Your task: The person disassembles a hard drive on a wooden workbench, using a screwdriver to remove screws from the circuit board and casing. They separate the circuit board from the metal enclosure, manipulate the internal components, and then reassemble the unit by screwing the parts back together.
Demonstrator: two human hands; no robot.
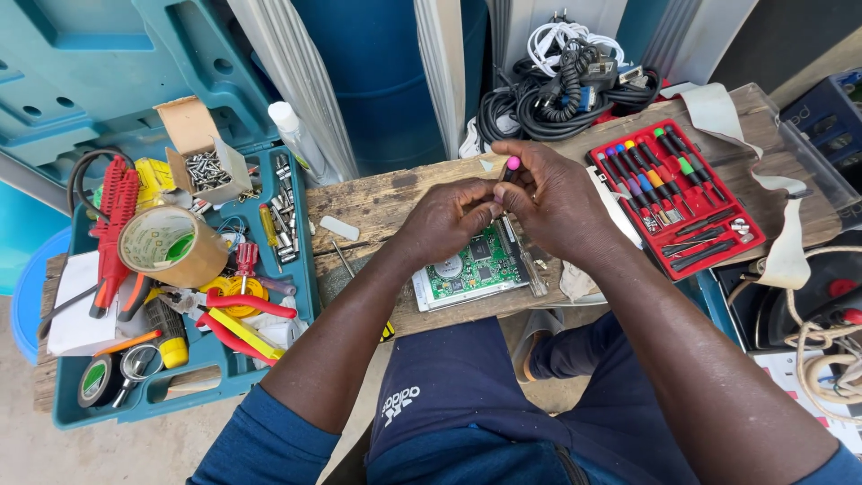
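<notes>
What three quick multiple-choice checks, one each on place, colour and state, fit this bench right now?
1. Where does the red screwdriver tray lie relative to the circuit board?
A. To its right
B. To its left
C. Under it

2. What colour is the cap of the small screwdriver in the right hand?
A. Green
B. Pink
C. Black

3. What state is the small cardboard box of screws in?
A. Taped shut
B. Crushed flat
C. Open

Answers:
1 A, the tray sits on the plank to the right of the board.
2 B, a pink cap shows above the fingers.
3 C, its flap stands up and the screws show.
</notes>
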